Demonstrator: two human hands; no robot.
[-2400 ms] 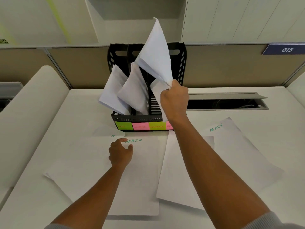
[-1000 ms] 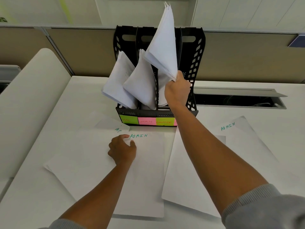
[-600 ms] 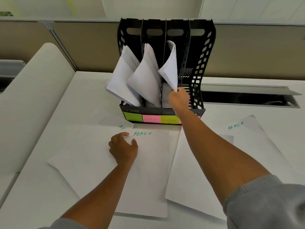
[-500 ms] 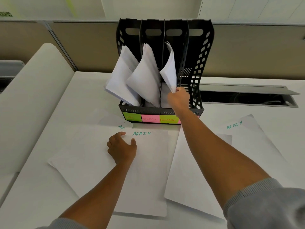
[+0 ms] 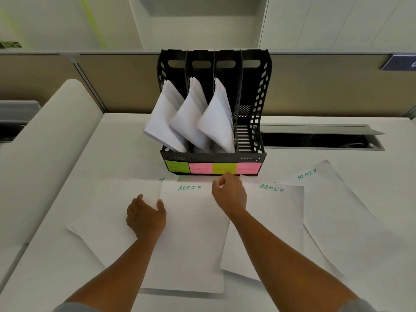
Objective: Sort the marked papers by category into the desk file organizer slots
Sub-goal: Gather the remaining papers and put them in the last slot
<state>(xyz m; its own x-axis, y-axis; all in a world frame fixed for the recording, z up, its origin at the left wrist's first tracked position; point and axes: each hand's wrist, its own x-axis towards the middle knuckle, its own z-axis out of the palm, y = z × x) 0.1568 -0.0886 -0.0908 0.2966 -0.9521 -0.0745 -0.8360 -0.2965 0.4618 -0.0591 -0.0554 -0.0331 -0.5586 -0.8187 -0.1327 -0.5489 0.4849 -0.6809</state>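
Observation:
A black file organizer (image 5: 256, 102) with several slots stands at the back of the desk, with green and pink sticky labels (image 5: 213, 168) along its front. The three left slots each hold a leaning stack of white papers (image 5: 216, 118); the rightmost slot shows no paper. Several sheets marked ADMIN lie flat in front: a middle sheet (image 5: 191, 233), a right sheet (image 5: 274, 210) and a far right sheet (image 5: 333, 199). My left hand (image 5: 145, 216) rests on the sheets at the left. My right hand (image 5: 229, 194) hovers over the middle sheet's top right corner, fingers curled, holding nothing that I can see.
A white rounded panel (image 5: 45, 143) runs along the left side of the desk. An open cable slot (image 5: 319, 139) lies behind the organizer to the right. A tan partition wall (image 5: 326, 86) closes the back.
My right hand lowered a stack of papers into the third slot, let go, and came back down to the sheets on the desk. My left hand stayed on the left sheets.

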